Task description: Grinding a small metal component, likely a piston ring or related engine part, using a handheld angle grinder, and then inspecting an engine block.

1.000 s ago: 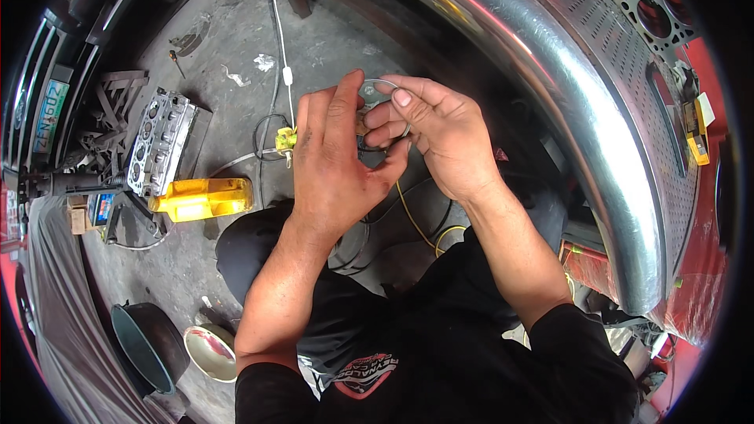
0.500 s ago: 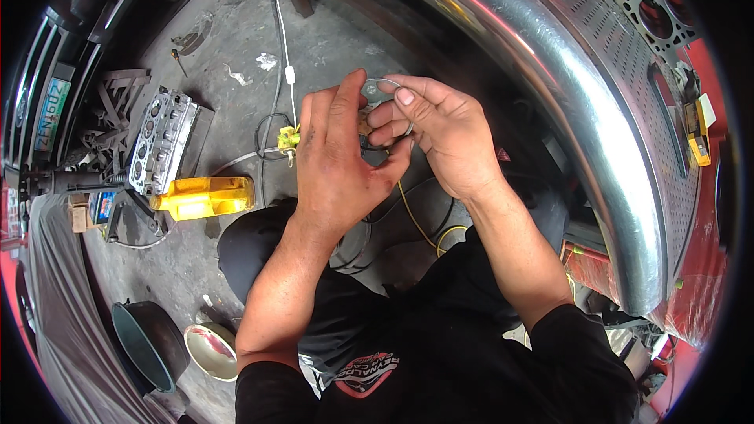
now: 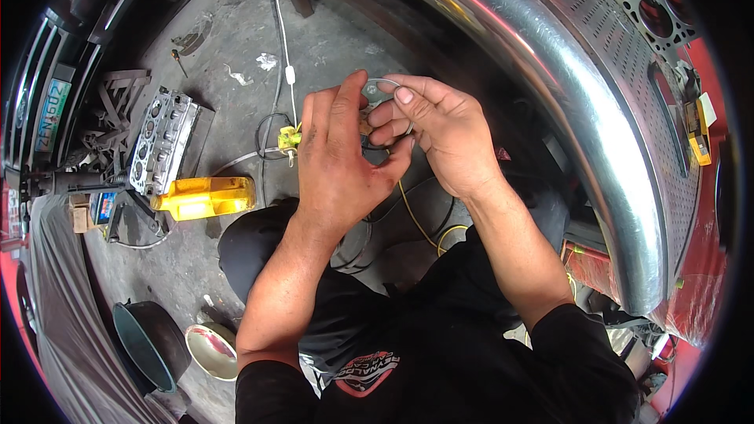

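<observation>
A thin grey metal ring, which looks like a piston ring [image 3: 386, 80], is held up between my two hands above the floor. My right hand [image 3: 441, 129] pinches its right side between thumb and curled fingers. My left hand [image 3: 338, 145] curves around its left side, fingertips touching the upper arc, thumb pointing toward the right hand. Part of the ring is hidden by the fingers. A small brownish thing [image 3: 365, 122] shows between the hands, too covered to make out.
A cylinder head [image 3: 161, 141] and a yellow bottle [image 3: 206, 198] are on the left. Behind my left hand is a yellow-green socket [image 3: 288, 140] on a white cord. A dark basin [image 3: 149, 345] and a pale bowl [image 3: 210, 351] stand lower left. A chrome bumper [image 3: 573, 94] curves along the right.
</observation>
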{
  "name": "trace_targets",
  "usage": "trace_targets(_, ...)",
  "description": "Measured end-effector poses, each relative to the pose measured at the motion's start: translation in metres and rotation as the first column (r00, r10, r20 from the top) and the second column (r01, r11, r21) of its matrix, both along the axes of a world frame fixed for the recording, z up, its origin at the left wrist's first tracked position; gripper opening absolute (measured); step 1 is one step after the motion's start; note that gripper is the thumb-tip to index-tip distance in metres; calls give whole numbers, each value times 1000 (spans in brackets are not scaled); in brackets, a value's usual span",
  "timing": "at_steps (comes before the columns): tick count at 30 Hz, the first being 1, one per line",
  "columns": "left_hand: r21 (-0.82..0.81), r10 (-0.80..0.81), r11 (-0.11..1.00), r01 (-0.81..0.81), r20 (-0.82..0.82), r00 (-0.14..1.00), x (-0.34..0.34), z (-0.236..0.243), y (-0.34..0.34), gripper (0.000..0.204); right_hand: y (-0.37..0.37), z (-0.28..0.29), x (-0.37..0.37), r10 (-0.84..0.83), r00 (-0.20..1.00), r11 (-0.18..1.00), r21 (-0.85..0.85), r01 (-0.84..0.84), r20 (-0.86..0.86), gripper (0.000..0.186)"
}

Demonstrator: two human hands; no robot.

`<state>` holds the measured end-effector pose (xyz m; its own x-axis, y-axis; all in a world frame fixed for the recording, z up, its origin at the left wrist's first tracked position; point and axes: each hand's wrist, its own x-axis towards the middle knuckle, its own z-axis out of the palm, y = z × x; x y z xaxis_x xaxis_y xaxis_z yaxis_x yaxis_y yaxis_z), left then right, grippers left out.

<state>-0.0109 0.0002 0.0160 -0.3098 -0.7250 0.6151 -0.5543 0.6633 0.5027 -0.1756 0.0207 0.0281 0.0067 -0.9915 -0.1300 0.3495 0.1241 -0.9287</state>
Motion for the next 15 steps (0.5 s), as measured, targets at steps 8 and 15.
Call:
trace_targets(8, 165, -8, 985, 48, -234, 972, 15, -12, -4, 95, 0, -4, 2, -62, 998, 998, 22, 62, -31, 34)
trace_targets(15, 632, 555, 643, -433, 6, 832, 71, -162, -122, 48, 3, -3, -20, -360, 836, 927, -264, 268, -415, 20)
